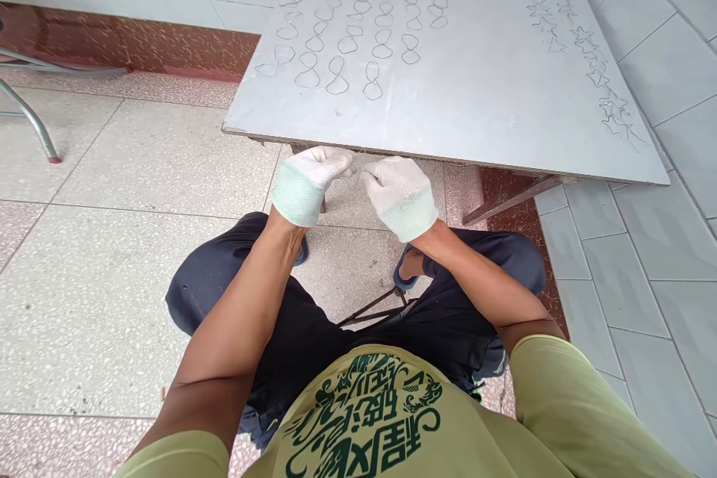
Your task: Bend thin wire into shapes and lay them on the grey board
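Observation:
Both hands wear white knit gloves with pale green cuffs and meet at the table's front edge. My left hand [320, 168] is closed, thumb and fingers pinching a thin wire [352, 183]. Opposite it, my right hand [395, 183] pinches the same wire, its fingertips a small gap away. The wire is very fine, and its full shape between the gloves is hard to make out. Just beyond, on the white table [470, 119], lie rows of wire figure-eights [373, 81]. Star-shaped wire pieces [616, 119] lie in two lines at the right.
The table's wooden leg [509, 198] slants down at the right, beside the tiled wall [661, 239]. A metal chair leg [33, 119] stands on the speckled floor [128, 276] at the left. A dark folding frame [375, 310] sits between my legs.

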A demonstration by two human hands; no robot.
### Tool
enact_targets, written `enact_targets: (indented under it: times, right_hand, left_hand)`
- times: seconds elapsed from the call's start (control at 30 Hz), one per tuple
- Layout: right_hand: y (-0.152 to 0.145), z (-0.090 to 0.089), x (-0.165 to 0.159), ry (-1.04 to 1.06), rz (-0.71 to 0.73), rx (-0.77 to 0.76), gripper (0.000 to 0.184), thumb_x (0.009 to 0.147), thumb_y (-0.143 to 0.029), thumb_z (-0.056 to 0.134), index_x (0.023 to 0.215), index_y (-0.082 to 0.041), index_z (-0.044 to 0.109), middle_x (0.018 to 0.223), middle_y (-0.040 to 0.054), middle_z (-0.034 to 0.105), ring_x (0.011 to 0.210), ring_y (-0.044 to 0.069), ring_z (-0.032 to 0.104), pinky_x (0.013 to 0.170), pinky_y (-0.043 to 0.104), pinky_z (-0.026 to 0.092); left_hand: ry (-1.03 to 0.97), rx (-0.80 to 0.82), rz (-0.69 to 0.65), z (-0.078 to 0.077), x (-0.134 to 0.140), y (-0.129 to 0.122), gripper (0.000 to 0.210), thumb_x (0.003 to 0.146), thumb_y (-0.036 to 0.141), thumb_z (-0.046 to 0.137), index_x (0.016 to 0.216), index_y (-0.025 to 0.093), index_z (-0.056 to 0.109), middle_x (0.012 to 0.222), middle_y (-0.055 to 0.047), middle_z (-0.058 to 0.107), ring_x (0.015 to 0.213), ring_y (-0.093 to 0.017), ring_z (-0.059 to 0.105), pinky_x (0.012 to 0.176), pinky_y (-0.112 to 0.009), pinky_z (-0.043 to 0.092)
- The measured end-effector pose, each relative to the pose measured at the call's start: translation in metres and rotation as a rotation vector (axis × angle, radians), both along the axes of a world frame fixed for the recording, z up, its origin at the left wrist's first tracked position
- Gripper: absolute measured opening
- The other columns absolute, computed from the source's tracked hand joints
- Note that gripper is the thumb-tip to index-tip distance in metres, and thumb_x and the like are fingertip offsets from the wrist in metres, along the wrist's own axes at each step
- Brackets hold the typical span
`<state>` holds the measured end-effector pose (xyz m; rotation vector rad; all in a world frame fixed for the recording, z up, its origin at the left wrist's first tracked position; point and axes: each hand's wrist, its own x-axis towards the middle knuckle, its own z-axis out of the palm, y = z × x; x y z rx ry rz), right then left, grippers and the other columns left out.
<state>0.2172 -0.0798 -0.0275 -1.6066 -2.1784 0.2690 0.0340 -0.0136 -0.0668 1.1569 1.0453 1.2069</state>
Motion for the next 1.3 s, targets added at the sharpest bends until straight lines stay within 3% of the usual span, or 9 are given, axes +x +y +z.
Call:
enact_targets:
  times: [0.13,0.3,0.5,0.77,0.87,0.97,1.1,1.2,1.3]
  right_hand:
    - [-0.005,0.000,-0.001,-0.027,0.054,0.039,0.052,0.125,-0.026,0.043,0.107,-0.020,0.091,0.113,0.0119,0.088,0.113,0.029,0.078,0.107,0.043,0.052]
    - [-0.007,-0.004,-0.002,-0.031,0.073,0.061,0.053,0.124,-0.027,0.042,0.106,-0.020,0.091,0.113,0.0136,0.087,0.118,0.032,0.076,0.111,0.045,0.050]
    - [-0.006,-0.005,-0.002,0.041,0.047,0.082,0.049,0.123,-0.025,0.047,0.097,-0.022,0.088,0.116,0.0140,0.086,0.127,0.034,0.074,0.116,0.047,0.050]
    - [-0.011,0.001,-0.005,0.129,-0.037,-0.056,0.046,0.125,-0.037,0.053,0.096,-0.024,0.086,0.107,0.0093,0.087,0.113,0.030,0.077,0.102,0.041,0.054]
    - [-0.009,0.000,-0.008,0.297,-0.103,-0.174,0.039,0.124,-0.037,0.054,0.113,-0.028,0.090,0.108,0.0028,0.089,0.107,0.026,0.080,0.100,0.038,0.057]
    - [-0.006,-0.002,-0.007,0.368,-0.109,-0.233,0.037,0.122,-0.034,0.055,0.116,-0.028,0.092,0.107,0.0009,0.089,0.103,0.023,0.081,0.099,0.036,0.058]
    - [0.001,0.000,-0.001,0.170,0.010,-0.117,0.038,0.121,-0.030,0.056,0.112,-0.025,0.092,0.103,0.0043,0.086,0.104,0.025,0.078,0.102,0.038,0.054]
    - [0.005,0.003,0.003,0.001,0.149,-0.036,0.044,0.124,-0.029,0.050,0.109,-0.023,0.092,0.095,0.0067,0.081,0.098,0.026,0.074,0.101,0.041,0.050]
    - [0.005,0.006,0.004,-0.049,0.181,0.000,0.046,0.123,-0.027,0.048,0.108,-0.022,0.091,0.091,0.0075,0.077,0.094,0.027,0.071,0.098,0.043,0.048]
  left_hand:
    - [0.016,-0.054,-0.078,0.004,-0.002,-0.002,0.039,0.075,0.051,0.111,0.080,0.023,0.084,0.081,-0.009,0.083,0.084,-0.029,0.079,0.072,-0.040,0.065]
    - [-0.105,-0.112,-0.123,0.003,0.004,0.000,0.049,0.068,0.050,0.115,0.071,0.021,0.076,0.074,-0.009,0.077,0.081,-0.027,0.079,0.078,-0.040,0.068]
    - [-0.191,-0.178,-0.204,0.005,0.000,0.001,0.047,0.074,0.048,0.113,0.071,0.021,0.075,0.070,-0.006,0.068,0.071,-0.024,0.073,0.075,-0.042,0.069]
    - [-0.079,-0.233,-0.195,0.008,-0.005,0.002,0.033,0.079,0.032,0.111,0.074,0.019,0.081,0.065,-0.006,0.067,0.067,-0.027,0.074,0.074,-0.046,0.067]
    - [-0.071,-0.193,-0.200,0.003,-0.006,0.006,0.033,0.079,0.034,0.111,0.074,0.018,0.082,0.067,-0.009,0.072,0.069,-0.027,0.075,0.072,-0.045,0.068]
    - [-0.047,-0.146,-0.191,0.000,-0.009,0.007,0.042,0.074,0.044,0.115,0.072,0.019,0.081,0.068,-0.010,0.075,0.071,-0.027,0.075,0.071,-0.044,0.068]
    - [-0.020,-0.145,-0.215,0.000,-0.014,0.008,0.055,0.064,0.057,0.121,0.068,0.021,0.079,0.067,-0.010,0.074,0.066,-0.024,0.070,0.064,-0.040,0.065]
    - [-0.045,-0.180,-0.270,0.002,-0.018,0.010,0.058,0.062,0.055,0.122,0.066,0.020,0.076,0.066,-0.009,0.073,0.063,-0.021,0.070,0.063,-0.038,0.065]
    - [-0.047,-0.197,-0.315,0.005,-0.020,0.012,0.060,0.062,0.055,0.123,0.067,0.020,0.075,0.065,-0.008,0.074,0.060,-0.021,0.071,0.061,-0.037,0.065]
